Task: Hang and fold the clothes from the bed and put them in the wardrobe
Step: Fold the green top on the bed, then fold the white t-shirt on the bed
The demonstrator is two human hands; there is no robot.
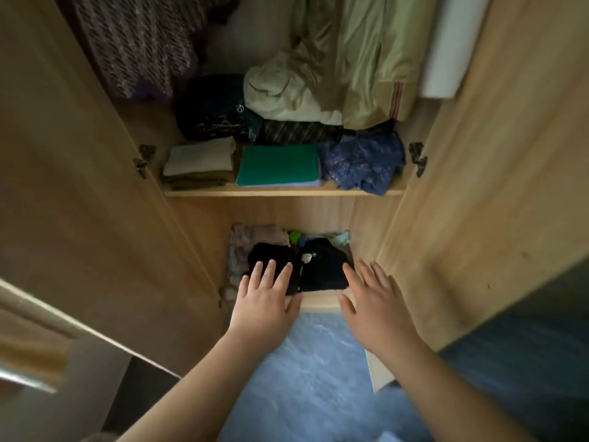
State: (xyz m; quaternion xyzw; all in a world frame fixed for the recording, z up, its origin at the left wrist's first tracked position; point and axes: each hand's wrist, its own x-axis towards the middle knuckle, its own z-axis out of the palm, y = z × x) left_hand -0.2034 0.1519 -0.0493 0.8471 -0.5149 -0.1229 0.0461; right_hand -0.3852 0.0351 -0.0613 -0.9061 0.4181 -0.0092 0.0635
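Observation:
I look down into an open wooden wardrobe (280, 193). On its bottom shelf lie two folded black garments side by side, the left one (271, 253) and the right one (322, 269). My left hand (264, 301) is flat with fingers spread, its fingertips resting on the left black garment. Spread the same way, my right hand (373, 298) has its fingertips at the right edge of the right black garment. Neither hand holds anything.
The upper shelf carries a beige folded stack (200, 161), a green folded piece (279, 165), a crumpled blue patterned cloth (363, 161) and dark and cream bundles behind. Hanging clothes fill the top. Both wardrobe doors (79, 186) stand open at left and right. Blue carpet (306, 371) lies below.

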